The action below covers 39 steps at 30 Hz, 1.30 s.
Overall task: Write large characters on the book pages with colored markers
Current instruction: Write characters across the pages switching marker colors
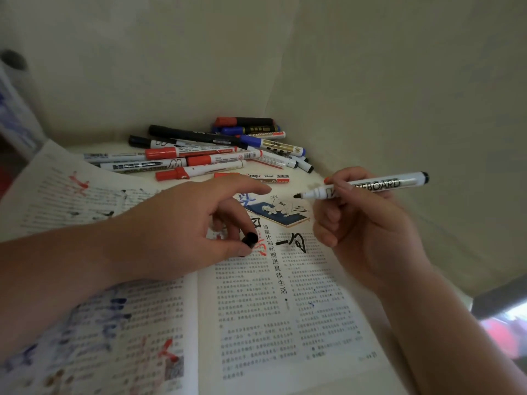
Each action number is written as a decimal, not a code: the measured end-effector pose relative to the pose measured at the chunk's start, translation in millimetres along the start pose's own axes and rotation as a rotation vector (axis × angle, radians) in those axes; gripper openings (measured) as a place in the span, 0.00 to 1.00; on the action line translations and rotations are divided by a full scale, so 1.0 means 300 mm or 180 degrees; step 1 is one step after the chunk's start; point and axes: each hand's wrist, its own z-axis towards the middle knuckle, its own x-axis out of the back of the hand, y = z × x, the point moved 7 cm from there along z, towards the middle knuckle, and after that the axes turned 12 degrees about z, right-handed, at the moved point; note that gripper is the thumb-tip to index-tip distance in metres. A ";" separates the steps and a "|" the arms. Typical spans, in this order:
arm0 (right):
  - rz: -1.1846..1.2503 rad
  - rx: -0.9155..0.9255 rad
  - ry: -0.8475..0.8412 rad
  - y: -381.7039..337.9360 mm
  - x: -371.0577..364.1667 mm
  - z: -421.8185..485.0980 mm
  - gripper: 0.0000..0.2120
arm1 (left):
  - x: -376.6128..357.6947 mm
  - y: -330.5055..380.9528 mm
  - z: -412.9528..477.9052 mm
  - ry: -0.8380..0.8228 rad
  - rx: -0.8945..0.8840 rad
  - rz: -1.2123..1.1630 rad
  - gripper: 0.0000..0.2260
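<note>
Head view, looking down at an open book (256,323) with both hands over it. The right hand (368,232) has a whiteboard marker (362,188) pinched up near its writing end. Thumb and curled fingers wrap the barrel just behind the nib, so most of the white body sticks out past the hand to the right. It's uncapped, and the black tip (297,196) pokes out to the left of the fingers. The long axis is close to level, running left to right and rising a bit toward the tail end. So the nib points left, toward the other hand, and not down at the paper. It sits in the air above the top of the right-hand page, near the little illustration (278,212), and isn't touching the page.

The left hand (185,223) has the black cap (250,240) held between the thumb and the curled-in fingers. The index finger is stretched out to the right on its own. That hand hangs over the book's middle fold.

On the right page, a big black character (293,243) sits on top of the printed text, just below and between the two hands. The left page has blue scribbles and red marks on it. Behind the book there's a pile of markers (211,155) in red, blue and black, lying every which way against the wall.
</note>
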 end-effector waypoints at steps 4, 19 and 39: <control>-0.0115 -0.0138 -0.0391 0.026 -0.036 -0.004 0.03 | 0.001 0.008 -0.003 -0.0088 0.0009 -0.0067 0.36; -0.3275 -0.0204 -0.1126 0.045 -0.216 0.069 0.10 | -0.002 -0.009 0.004 -0.0259 0.0161 -0.0240 0.45; -0.3763 -0.0336 -0.1317 0.108 -0.206 0.048 0.09 | 0.002 0.004 0.007 -0.0121 0.0104 -0.0366 0.38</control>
